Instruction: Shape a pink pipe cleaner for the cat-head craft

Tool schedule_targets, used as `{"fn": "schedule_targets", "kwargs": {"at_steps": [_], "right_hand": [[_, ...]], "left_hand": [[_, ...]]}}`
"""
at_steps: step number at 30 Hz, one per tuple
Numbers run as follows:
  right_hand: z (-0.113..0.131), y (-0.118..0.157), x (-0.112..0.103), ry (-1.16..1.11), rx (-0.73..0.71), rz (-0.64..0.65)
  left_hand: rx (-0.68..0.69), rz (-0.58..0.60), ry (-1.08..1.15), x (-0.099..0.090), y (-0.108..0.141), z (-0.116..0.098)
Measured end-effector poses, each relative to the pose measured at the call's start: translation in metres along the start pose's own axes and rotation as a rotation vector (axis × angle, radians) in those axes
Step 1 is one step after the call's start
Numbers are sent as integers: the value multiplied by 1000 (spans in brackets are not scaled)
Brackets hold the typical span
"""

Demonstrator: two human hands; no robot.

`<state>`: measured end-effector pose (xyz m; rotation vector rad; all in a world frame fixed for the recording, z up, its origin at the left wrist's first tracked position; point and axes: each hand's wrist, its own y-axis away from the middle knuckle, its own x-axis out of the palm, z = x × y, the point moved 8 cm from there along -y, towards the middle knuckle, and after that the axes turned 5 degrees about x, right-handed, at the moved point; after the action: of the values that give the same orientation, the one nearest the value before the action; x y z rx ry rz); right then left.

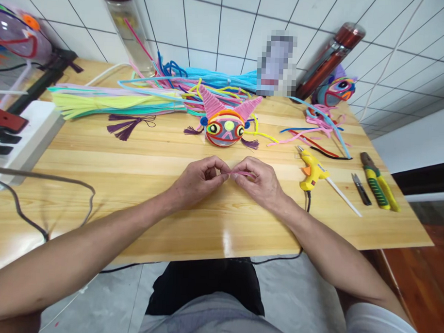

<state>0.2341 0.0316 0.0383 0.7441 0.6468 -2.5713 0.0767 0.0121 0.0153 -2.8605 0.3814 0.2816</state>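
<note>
Left hand [203, 180]: grip closed, fingertips on pink fuzzy stem [243, 173] | right hand [260, 181]: grip clamped on same stem, hands nearly touching | stem: above middle of pale wooden worktop [150, 232], nearer than pink-horned mask figure [225, 128] | yellow glue gun [312, 170]: toward right edge

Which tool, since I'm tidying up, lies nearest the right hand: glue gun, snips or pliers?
The glue gun; the snips and pliers lie farther from the right hand.
</note>
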Motion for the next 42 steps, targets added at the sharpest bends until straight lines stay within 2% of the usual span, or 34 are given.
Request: {"fn": "schedule_targets", "kwargs": {"at_steps": [5,7,14,21,27,36,42], "right_hand": [[4,0,-3,-26,11,9],[8,0,-5,-38,6,-1],[13,1,-6,-1,-30,-47],[11,2,-2,16,-46,-34],[10,2,-3,54,-56,3],[12,2,-16,38,0,-118],[15,3,-16,53,-38,-151]], "left_hand": [[-48,141,140,8,-3,5],[-53,164,199,9,-4,5],[-109,72,271,5,-5,15],[-43,3,175,0,-4,11],[-33,37,97,3,-1,5],[-112,82,214,7,-4,8],[-121,89,164,7,-3,11]]}}
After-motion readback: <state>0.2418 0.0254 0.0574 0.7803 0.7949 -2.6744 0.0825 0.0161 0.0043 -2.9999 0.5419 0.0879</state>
